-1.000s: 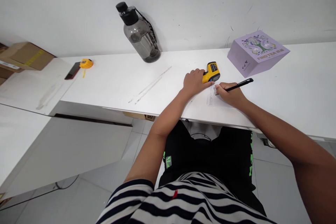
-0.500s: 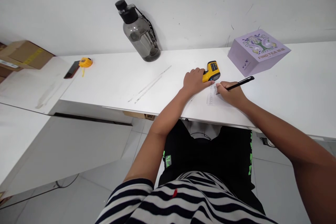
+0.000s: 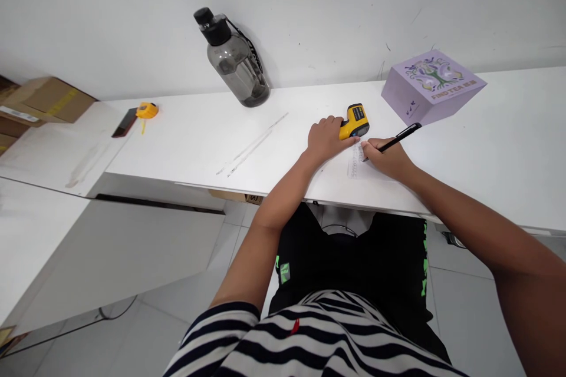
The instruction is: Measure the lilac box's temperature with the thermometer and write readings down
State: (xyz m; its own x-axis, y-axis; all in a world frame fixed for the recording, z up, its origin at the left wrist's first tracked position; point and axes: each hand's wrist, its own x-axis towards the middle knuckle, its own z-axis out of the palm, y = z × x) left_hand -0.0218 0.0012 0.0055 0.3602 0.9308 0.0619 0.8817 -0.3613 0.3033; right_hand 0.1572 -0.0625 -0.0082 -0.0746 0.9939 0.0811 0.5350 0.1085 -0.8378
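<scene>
My right hand (image 3: 391, 159) is closed around a black pen (image 3: 401, 135), its tip down on a small sheet of white paper (image 3: 355, 168) with handwritten marks. Part of that sheet is hidden under the hand. To the left, my left hand (image 3: 324, 136) rests on the table, its fingers curled round the handle end of a yellow and black infrared thermometer (image 3: 357, 119). The left thumb stretches to the paper's top edge, close to my right fingers.
A grey water bottle (image 3: 239, 68) and a purple tea box (image 3: 431, 85) stand along the wall on the white table (image 3: 198, 135). Farther left are a yellow tape measure (image 3: 147, 110), a dark flat block (image 3: 125, 123) and cardboard boxes (image 3: 57, 97).
The view has shifted slightly. Both hands stay nearly in place, the pen still on the paper and the thermometer unmoved.
</scene>
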